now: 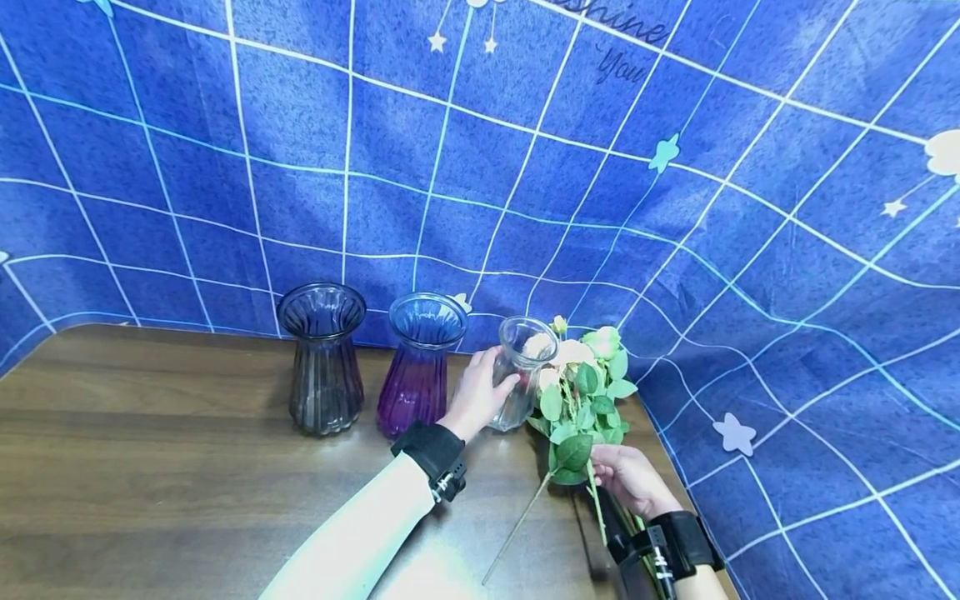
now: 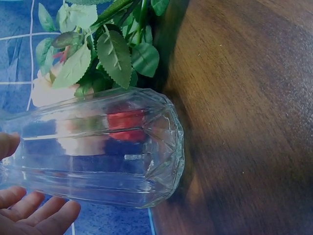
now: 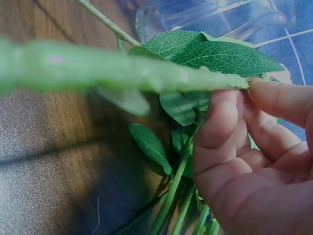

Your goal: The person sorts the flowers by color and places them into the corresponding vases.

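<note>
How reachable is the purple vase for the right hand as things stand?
Probably no: the left hand and the clear vase are between the right hand and the purple vase, and the right hand pinches a stem.

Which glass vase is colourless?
The rightmost vase, beside the flowers: its glass is clear, while the left vase is grey and the middle vase blue over purple.

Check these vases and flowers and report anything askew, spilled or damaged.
One thin stem looks askew: it juts leftward over the table, away from the green stem in the right hand. No spill or damage shows at the grey vase, purple vase or clear vase.
</note>
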Motion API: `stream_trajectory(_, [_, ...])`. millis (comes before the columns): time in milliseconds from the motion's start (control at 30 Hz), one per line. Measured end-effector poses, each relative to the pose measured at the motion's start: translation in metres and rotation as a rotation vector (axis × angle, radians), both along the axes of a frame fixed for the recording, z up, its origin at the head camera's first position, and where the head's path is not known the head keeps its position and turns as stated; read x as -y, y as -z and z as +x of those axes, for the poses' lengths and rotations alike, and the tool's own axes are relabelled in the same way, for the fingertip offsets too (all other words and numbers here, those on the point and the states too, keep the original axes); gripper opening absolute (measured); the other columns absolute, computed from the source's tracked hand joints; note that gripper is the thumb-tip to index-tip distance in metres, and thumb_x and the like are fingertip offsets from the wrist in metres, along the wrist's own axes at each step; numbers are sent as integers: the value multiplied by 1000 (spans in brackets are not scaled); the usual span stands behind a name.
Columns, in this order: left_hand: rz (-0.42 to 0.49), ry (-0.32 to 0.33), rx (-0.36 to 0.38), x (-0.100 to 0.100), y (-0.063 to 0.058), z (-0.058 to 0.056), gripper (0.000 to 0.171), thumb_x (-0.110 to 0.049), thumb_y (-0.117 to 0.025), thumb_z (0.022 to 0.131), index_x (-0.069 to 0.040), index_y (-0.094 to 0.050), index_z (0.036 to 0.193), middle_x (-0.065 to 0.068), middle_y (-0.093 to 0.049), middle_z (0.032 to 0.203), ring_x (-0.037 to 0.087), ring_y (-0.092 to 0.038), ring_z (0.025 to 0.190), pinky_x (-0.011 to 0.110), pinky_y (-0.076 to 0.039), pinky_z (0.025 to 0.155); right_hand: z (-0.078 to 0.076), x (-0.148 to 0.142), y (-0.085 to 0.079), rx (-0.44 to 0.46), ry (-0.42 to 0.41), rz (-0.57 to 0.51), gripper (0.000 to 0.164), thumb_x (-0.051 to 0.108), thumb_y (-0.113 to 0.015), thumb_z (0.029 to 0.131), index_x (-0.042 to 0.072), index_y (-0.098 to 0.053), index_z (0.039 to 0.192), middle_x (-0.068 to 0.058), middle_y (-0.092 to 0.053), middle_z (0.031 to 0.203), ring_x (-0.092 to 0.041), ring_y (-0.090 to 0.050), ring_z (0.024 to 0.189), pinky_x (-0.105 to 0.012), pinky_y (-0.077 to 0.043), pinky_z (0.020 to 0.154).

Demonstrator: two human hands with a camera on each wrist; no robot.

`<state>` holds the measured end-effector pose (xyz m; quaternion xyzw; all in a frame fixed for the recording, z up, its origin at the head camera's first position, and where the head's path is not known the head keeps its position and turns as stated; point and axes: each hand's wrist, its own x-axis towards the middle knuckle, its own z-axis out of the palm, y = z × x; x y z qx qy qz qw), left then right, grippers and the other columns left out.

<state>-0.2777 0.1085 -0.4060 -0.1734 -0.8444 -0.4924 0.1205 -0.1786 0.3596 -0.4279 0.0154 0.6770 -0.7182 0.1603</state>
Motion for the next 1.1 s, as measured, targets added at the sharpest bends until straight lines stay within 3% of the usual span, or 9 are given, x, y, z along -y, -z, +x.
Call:
stream_trajectory(167, [9, -2, 4, 0, 2, -1, 50, -25, -65, 88, -4, -49, 130, 19, -53, 127, 34, -55, 115, 45, -47, 97, 0, -1, -3, -34, -23, -3, 33, -3, -40, 94, 14, -67, 87, 9, -63, 74, 0, -56, 67, -13, -48, 63])
stream_trajectory(300, [6, -3, 10, 0, 3, -1, 51, -25, -65, 88, -4, -49, 131, 19, -53, 127, 34, -56, 114, 46, -47, 97, 1, 2, -10, -37, 13, 37, 29, -4, -42, 92, 12, -66, 87, 8, -64, 74, -1, -57, 68, -14, -50, 64])
stream_trajectory(467, [6, -1, 11, 0, 3, -1, 51, -25, -65, 87, -5, -49, 131, 19, -53, 128, 35, -56, 114, 47, -48, 96, 4, 8, -20, -36, 101, 157, 21, -2, -45, 92, 7, -64, 87, 8, -64, 70, -2, -59, 64, -15, -52, 62])
stream_trajectory(600, [2, -2, 13, 1, 3, -1, 51, -26, -65, 87, -5, -49, 131, 19, -53, 128, 35, -56, 114, 47, -48, 95, 5, 16, -28, -64, 228, 311, 16, -1, -47, 91, -2, -63, 88, 7, -60, 65, -2, -56, 60, -15, -52, 59])
stream_trajectory(833, [-9, -2, 13, 1, 3, -2, 51, -28, -64, 89, -4, -48, 132, 19, -53, 128, 34, -55, 116, 47, -47, 96, 7, 27, -40, -174, 376, 574, 16, 3, -54, 90, -9, -63, 84, 7, -46, 54, -5, -45, 52, -17, -40, 53])
stream_trajectory(1100, [-17, 4, 28, 1, 2, 0, 52, -28, -63, 89, -5, -47, 133, 18, -52, 129, 34, -54, 116, 47, -47, 96, 11, 37, -62, -245, 465, 656, 20, 10, -58, 90, -8, -63, 84, 8, -49, 54, -5, -47, 53, -19, -37, 50])
